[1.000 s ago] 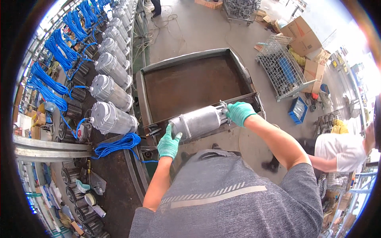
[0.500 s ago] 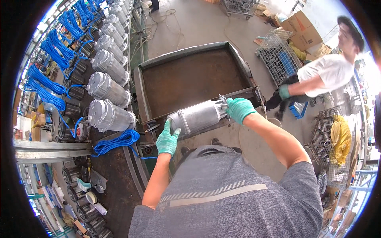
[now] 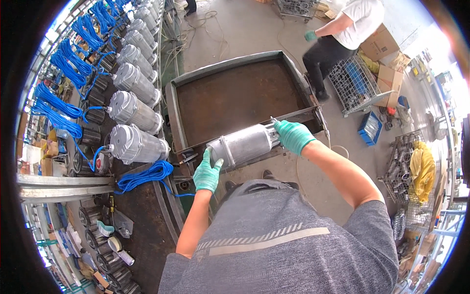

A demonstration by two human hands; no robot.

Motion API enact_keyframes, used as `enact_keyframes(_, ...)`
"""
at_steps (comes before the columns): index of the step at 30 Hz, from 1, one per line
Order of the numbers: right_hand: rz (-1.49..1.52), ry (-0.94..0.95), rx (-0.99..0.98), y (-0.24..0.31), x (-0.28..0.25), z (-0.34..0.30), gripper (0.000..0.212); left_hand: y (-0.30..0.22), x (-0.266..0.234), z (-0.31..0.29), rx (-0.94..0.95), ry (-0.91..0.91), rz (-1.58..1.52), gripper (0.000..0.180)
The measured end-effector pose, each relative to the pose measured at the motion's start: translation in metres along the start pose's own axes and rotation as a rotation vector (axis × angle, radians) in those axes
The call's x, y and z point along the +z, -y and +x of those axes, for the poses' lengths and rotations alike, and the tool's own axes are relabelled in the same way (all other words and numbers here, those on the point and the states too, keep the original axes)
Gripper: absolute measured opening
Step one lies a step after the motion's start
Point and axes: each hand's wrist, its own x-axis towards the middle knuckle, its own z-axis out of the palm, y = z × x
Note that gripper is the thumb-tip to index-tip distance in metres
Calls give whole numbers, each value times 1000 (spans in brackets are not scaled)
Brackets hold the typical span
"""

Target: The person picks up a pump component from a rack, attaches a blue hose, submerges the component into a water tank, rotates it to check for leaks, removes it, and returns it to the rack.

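Observation:
In front of me lies a silver, cylindrical metal pump body (image 3: 247, 145), tilted with its right end farther away. It spans the near edge of a rusty metal tray (image 3: 240, 95). My left hand (image 3: 206, 176), in a green glove, grips its left end, thumb and fingers spread round the casing. My right hand (image 3: 294, 137), gloved in green too, is closed round the narrower right end, where metal rods show; its fingertips are partly hidden. Just left of my left hand, a coiled blue cable (image 3: 147, 177) lies on the bench, its loose end running toward my wrist.
On the left bench, several similar silver pumps (image 3: 134, 143) stand in a row with blue cable bundles (image 3: 58, 110). A person in a white shirt (image 3: 361, 22) walks beyond the tray. At right are a wire cage (image 3: 355, 85), a blue crate (image 3: 370, 128) and yellow cloth (image 3: 421, 169).
The person in the white shirt has walked from the right side to the far side, past the wire cage. My right hand has shifted slightly on the pump body, which stays nearly in place.

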Motion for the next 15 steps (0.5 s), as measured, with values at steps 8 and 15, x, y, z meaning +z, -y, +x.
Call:
enact_keyframes(8, -207, -263, -401, -14, 0, 1, 12, -8, -5, 1, -43, 34, -5, 71)
enact_keyframes(15, 428, -437, 220, -57, -2, -25, 15, 1, 2, 4, -15, 18, 37, 70)
